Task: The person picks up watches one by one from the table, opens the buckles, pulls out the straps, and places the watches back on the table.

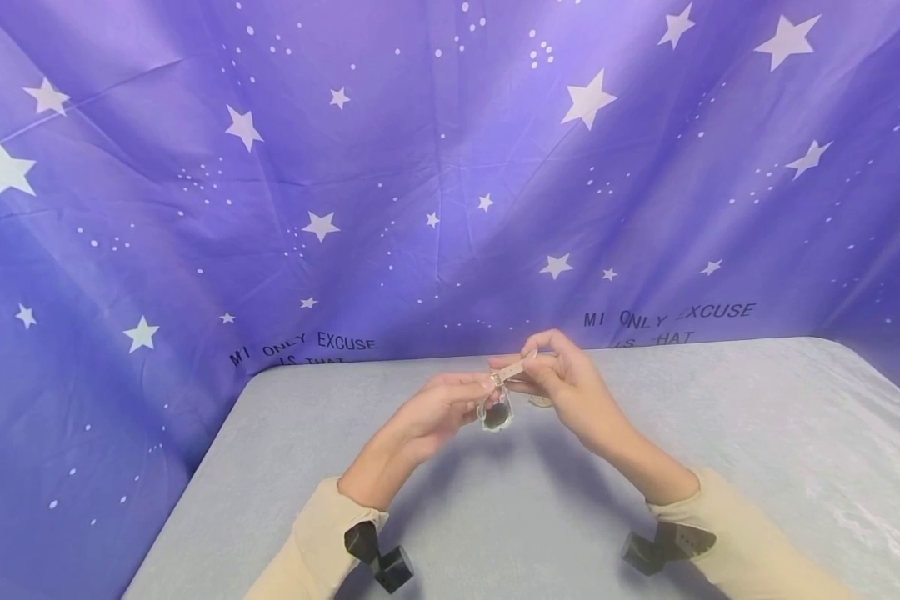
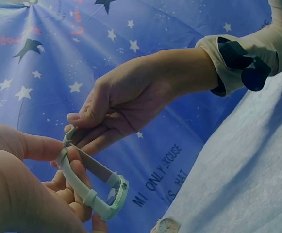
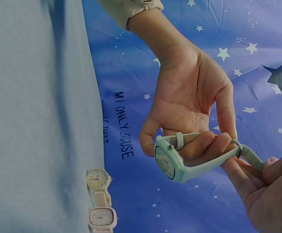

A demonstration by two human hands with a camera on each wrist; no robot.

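A pale green wristwatch is held up above the table, its strap forming a loop through the buckle. My left hand pinches the strap by the buckle between thumb and fingers, with some fingers inside the loop. The strap's free end is pinched between the thumb and fingers of my right hand. In the head view the watch case hangs below the left fingertips. From the left wrist, the case shows edge-on.
Two more watches lie near the table's far edge: a cream round one and a pinkish squarish one. The grey cloth-covered table reaches back to a purple star-patterned curtain. Black wrist devices sit on both sleeves.
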